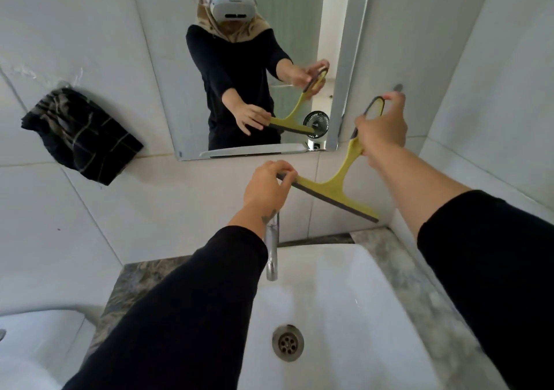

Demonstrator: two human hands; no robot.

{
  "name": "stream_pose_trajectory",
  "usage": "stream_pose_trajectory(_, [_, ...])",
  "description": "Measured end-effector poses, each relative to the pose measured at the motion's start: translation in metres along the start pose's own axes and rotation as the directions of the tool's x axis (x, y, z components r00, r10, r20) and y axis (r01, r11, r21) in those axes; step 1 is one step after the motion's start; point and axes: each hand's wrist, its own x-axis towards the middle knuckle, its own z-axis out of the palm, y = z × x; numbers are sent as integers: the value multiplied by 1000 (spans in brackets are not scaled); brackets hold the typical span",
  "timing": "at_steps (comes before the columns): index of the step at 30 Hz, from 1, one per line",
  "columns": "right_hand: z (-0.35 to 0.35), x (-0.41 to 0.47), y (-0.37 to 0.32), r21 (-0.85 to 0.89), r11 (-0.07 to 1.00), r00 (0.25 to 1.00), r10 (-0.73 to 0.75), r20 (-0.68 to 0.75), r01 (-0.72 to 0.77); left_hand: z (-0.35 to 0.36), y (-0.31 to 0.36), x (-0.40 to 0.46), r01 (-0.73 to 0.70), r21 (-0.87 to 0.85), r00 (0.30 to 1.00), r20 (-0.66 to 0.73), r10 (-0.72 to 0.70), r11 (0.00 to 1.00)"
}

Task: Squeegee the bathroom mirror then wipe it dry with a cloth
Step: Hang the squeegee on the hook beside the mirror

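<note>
My sleeves [192,308] crossed over the sink [344,344] and tap [272,251]. My right hand [382,127] was clamped on the squeegee [335,184] handle; my left hand [266,185] pinched the far-left tip of its blade. The blade's long axis ran down to the right, held off the wall below the mirror [168,69]. The mirror lay above and ahead, the left hand nearer its lower edge. The cloth [78,136] hung on the left wall, untouched.
</note>
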Motion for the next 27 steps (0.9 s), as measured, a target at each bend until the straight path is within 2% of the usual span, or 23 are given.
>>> stream_pose_trajectory(4, [-19,40,7,-51,998,997,-43,-65,40,31,18,17,-31,-148,999,37,37,988])
stream_pose_trajectory(11, [-29,115,46,-44,999,1000,-5,-14,4,110,22,49,-3,-245,997,75,22,970])
stream_pose_trajectory(16, [-24,161,65,-6,1000,1000,-18,14,18,150,19,70,-127,-166,990,48,136,978])
stream_pose_trajectory(20, [-16,187,74,15,999,997,-40,59,39,166,9,83,-235,2,964,132,232,972])
stream_pose_trajectory(24, [-8,203,80,9,996,994,-87,61,86,174,4,95,-265,95,954,172,246,960])
stream_pose_trajectory(27, [-1,208,85,8,996,995,-94,44,94,181,1,100,-237,132,956,209,207,962])
